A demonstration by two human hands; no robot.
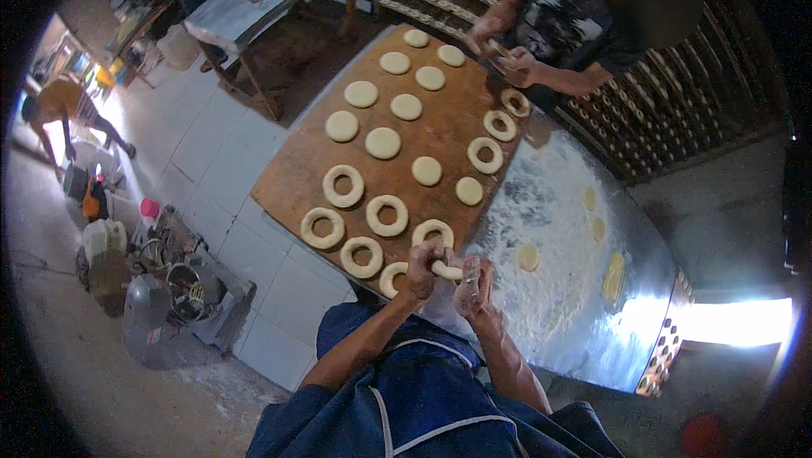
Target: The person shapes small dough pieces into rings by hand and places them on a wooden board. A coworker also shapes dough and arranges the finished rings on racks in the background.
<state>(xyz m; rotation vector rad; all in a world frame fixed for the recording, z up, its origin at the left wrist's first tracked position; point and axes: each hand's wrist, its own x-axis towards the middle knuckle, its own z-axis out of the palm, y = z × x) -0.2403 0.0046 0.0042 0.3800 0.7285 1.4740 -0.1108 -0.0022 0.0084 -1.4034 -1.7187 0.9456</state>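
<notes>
Fingers of left hand (425, 268) and right hand (474, 286) clamped on dough piece (447, 270), probably ring; wooden board (289, 177): nine rings (372, 215) shaped, ten discs (382, 142) left unpierced.

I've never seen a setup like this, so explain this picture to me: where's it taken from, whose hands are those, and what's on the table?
There's no machine here. A person wears two wide fisheye cameras on their head; this is the left one's view, looking down, so edges bend. The left hand and right hand are the wearer's own, bare and whitened. Between them is a pale piece of dough, partly hidden by the fingers. Ahead, a brown board carries flat dough discs and dough rings. Beside it, a shiny table surface is dusted with white powder. Across the board, another person is also handling something.
</notes>
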